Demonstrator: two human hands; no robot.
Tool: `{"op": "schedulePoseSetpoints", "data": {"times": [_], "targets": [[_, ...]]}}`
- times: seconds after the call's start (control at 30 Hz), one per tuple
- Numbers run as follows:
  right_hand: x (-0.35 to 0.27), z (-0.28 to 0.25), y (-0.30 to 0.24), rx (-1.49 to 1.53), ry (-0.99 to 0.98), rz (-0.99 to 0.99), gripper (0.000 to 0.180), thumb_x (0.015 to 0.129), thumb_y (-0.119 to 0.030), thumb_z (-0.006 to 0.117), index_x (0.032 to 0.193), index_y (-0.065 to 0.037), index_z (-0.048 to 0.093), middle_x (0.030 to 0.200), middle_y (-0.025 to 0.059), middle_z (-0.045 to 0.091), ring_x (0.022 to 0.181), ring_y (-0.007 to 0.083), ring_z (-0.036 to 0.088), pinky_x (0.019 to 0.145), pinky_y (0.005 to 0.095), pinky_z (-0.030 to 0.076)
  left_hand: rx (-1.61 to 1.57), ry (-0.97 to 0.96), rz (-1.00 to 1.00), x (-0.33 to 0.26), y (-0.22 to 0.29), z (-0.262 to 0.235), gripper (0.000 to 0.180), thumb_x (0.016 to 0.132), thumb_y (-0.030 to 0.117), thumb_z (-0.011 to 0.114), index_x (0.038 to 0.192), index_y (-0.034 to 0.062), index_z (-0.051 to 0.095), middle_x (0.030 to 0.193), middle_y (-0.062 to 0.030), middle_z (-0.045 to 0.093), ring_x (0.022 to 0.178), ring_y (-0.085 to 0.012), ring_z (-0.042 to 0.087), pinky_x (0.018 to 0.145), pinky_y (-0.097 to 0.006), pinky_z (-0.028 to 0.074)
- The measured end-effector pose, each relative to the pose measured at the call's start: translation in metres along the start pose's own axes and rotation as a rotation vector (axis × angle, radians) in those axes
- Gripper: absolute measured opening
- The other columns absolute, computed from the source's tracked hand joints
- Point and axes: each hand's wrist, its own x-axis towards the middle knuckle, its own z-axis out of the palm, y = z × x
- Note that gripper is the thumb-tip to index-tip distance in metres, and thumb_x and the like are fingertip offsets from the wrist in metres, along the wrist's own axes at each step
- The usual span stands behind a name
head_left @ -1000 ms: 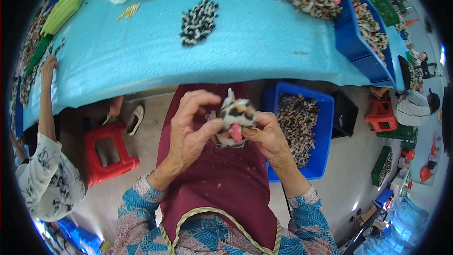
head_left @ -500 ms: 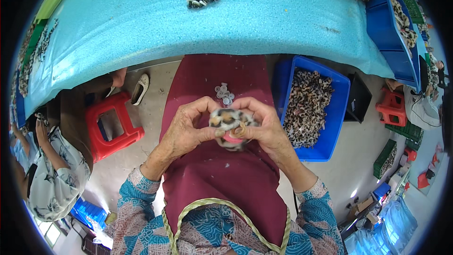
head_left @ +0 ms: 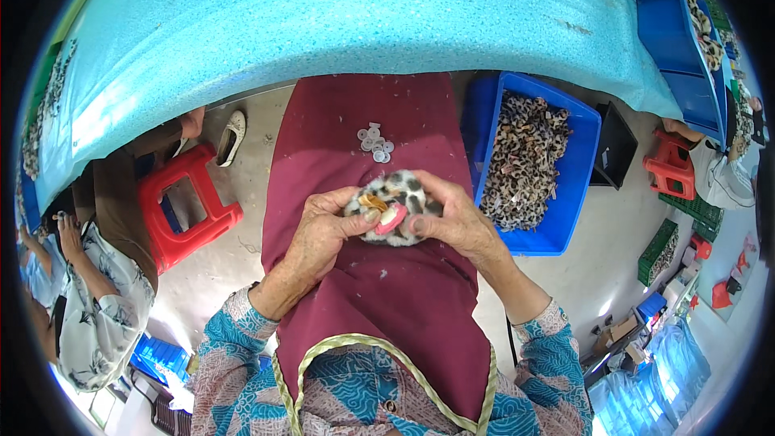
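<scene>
Left hand pinches plush toy | right hand closed around its other side, over apron | small discs just beyond fingers | advice: keep toy steady, press gently.

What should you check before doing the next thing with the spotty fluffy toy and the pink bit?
1. Both hands on the spotty fluffy toy: ok. Left hand and right hand grip it from either side.
2. Pink piece in place: cannot tell. It sits at the toy's front, by the left thumb.
3. Spare small white discs close by: ok, lying on the maroon apron.
4. Blue bin of spotted pieces within reach: probably ok, beside the right hand.
5. Toy held over the lap: ok.
</scene>
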Motion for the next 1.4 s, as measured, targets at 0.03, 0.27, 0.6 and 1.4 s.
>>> {"op": "schedulePoseSetpoints", "data": {"times": [0.03,0.27,0.6,1.4], "targets": [[-0.003,0.003,0.005,-0.006,0.020,0.013,0.045,0.074,-0.024,0.073,0.109,-0.001,0.055,0.094,0.0059,0.060,0.082,0.0110,0.056,0.071,0.0255,0.048,-0.004,-0.001,-0.005,-0.001,-0.002,0.002,0.026,0.075,0.005,0.068,0.100,-0.0017,0.062,0.090,-0.0055,0.066,0.081,-0.0119,0.061,0.077,-0.024,0.047],[-0.011,0.013,0.003,0.111,0.122,0.191,0.038,0.075,-0.018,0.070,0.106,-0.001,0.058,0.085,0.0043,0.063,0.075,0.0085,0.057,0.062,0.0233,0.048,-0.120,-0.016,-0.022,0.002,-0.015,0.002,0.022,0.082,0.009,0.062,0.101,-0.0028,0.060,0.090,-0.0062,0.065,0.080,-0.0118,0.059,0.077,-0.025,0.046],[-0.012,0.018,0.008,-0.057,0.140,0.230,0.037,0.073,-0.014,0.067,0.107,-0.001,0.057,0.086,0.0055,0.063,0.076,0.0089,0.058,0.066,0.0241,0.048,-0.388,-0.075,-0.140,0.004,-0.033,-0.003,0.029,0.086,0.018,0.057,0.105,-0.0033,0.056,0.098,-0.0096,0.063,0.090,-0.0167,0.059,0.086,-0.029,0.044],[-0.013,0.032,0.026,0.427,0.155,0.118,0.043,0.077,-0.012,0.070,0.114,-0.002,0.052,0.102,0.0054,0.061,0.094,0.0131,0.057,0.085,0.0292,0.047,0.601,0.180,0.473,-0.019,-0.011,0.007,0.035,0.065,0.016,0.078,0.092,0.0007,0.061,0.091,-0.0047,0.056,0.083,-0.0122,0.054,0.073,-0.024,0.044]]}}
